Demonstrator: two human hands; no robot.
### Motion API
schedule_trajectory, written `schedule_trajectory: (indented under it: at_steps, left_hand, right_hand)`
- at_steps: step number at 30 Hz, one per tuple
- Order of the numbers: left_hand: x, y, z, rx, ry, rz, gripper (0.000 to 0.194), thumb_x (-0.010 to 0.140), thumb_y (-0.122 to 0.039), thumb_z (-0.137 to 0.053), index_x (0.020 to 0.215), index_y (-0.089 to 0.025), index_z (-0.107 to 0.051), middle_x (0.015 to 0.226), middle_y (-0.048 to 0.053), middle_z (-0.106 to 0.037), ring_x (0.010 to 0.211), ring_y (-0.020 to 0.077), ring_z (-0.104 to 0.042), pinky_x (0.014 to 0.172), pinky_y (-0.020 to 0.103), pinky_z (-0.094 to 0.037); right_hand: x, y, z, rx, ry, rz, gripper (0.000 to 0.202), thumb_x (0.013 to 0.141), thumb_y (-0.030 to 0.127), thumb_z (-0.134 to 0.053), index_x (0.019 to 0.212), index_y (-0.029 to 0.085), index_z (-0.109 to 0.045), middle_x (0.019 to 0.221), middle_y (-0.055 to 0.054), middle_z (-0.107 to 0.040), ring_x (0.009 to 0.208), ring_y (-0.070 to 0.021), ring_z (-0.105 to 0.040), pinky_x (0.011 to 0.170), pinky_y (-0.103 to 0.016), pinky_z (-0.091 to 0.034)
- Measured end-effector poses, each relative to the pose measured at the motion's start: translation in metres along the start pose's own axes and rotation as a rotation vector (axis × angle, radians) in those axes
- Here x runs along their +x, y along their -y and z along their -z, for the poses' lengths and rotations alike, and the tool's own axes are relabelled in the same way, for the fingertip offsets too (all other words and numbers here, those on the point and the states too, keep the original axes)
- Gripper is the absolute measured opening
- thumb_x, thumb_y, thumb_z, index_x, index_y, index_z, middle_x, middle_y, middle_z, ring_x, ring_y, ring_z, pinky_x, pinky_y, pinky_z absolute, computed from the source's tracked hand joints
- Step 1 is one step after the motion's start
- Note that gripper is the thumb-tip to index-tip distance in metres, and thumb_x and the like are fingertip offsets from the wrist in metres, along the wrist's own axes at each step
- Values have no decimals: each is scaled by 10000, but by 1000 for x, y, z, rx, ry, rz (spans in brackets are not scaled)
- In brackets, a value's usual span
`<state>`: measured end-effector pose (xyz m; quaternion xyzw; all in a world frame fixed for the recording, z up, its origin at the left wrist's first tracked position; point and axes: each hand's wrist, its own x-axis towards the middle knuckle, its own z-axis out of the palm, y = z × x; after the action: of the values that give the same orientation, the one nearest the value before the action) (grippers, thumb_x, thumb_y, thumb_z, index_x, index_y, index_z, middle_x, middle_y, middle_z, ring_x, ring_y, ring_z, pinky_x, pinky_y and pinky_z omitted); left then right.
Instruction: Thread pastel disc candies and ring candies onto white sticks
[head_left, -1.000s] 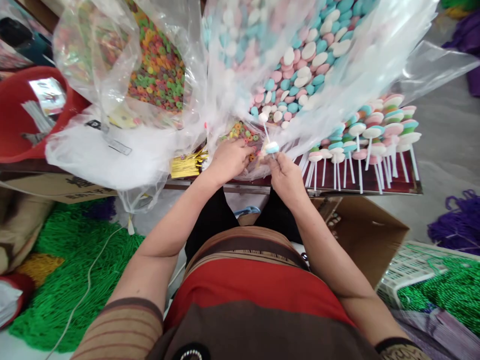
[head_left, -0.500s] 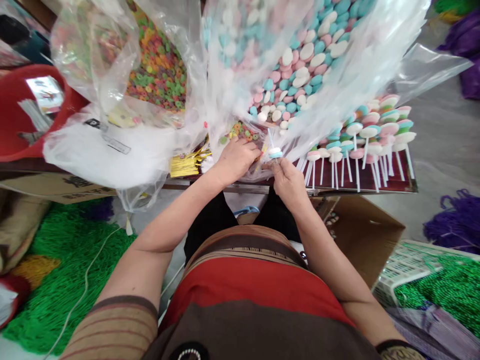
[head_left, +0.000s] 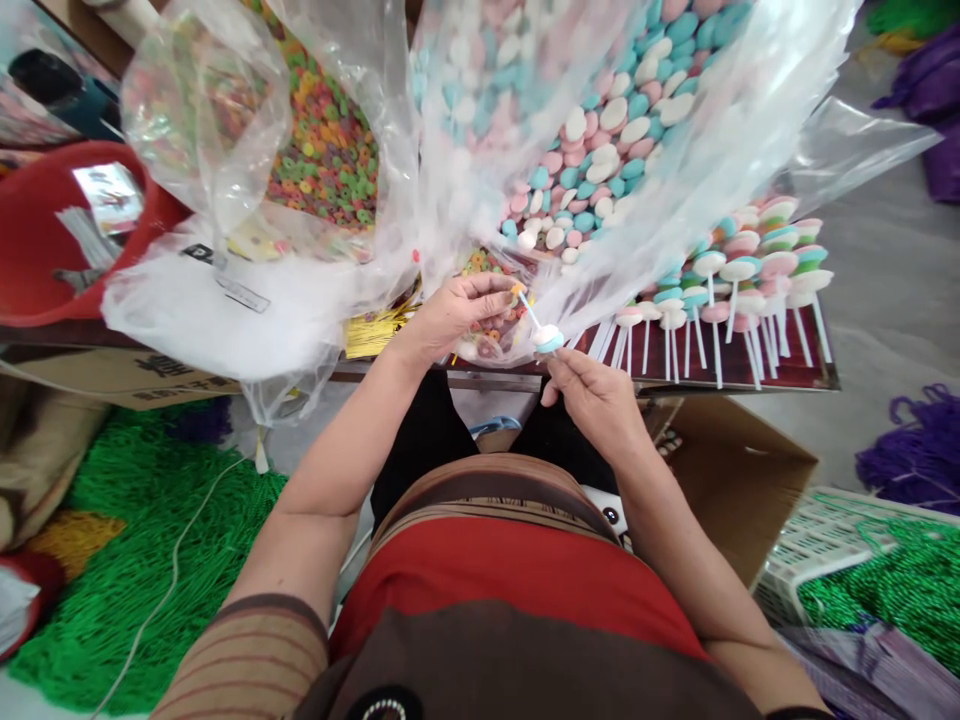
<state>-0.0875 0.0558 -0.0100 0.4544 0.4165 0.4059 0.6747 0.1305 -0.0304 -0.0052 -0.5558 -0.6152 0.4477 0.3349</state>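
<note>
A white stick (head_left: 529, 310) bearing a white-and-blue candy (head_left: 549, 339) is pinched from below in my right hand (head_left: 592, 388). At the stick's upper end, my left hand (head_left: 459, 312) holds a small orange ring candy (head_left: 517, 290) between thumb and fingertips. Beneath my left hand lies a plastic bag of small ring candies (head_left: 480, 262), partly covered by the hand. Behind it, a large clear bag holds pink, white and blue candies (head_left: 592, 165). To the right, several finished-looking candy sticks (head_left: 739, 268) lie in a cluster on the dark red table (head_left: 656, 360).
At the left stand a bag of colourful ring candies (head_left: 322, 140), a red basin (head_left: 30, 230) and a white plastic bag (head_left: 187, 300). Yellow ties (head_left: 367, 335) lie by my left wrist. Below right are a cardboard box (head_left: 735, 470) and a white crate (head_left: 810, 540).
My left hand has lifted from the small bag and now holds an orange ring at the stick's tip. My right hand has lowered slightly, and the stick leans left.
</note>
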Motion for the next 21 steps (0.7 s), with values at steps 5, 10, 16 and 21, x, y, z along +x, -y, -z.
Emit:
schedule_trajectory:
  at_steps: [5,10,16,21]
  left_hand:
    - [-6,-7,-5,67,51,49,435,672,-456,-971,905,-140,-786,803,14,-695,655,83,-603,600,213,-485]
    - [-10,-6,-11,37,91,113,411,698,-453,-966,896,-146,-776,782,8,-677,576,56,-548,505,191,-396]
    - [-7,4,-9,-226,-15,-6,412,715,-452,-961,964,-170,-790,714,-15,-655,621,82,-603,544,199,-454]
    - [-6,0,-20,-316,-86,21,294,775,-369,-934,858,-138,-772,626,-35,-600,561,53,-555,549,176,-460]
  right_hand:
    - [-1,0,0,56,44,-46,404,1007,532,-587,853,199,-754,556,13,-625,518,-119,-501,540,-254,-372]
    - [3,-2,-8,341,58,-165,502,908,680,-675,978,192,-770,582,26,-608,425,-74,-359,431,-242,-254]
    - [-2,-7,-9,439,105,-246,549,857,700,-727,999,171,-772,535,40,-578,385,-57,-305,399,-238,-185]
    - [-6,-10,-7,330,66,-199,530,914,671,-674,1034,169,-796,531,38,-571,409,-71,-305,405,-244,-197]
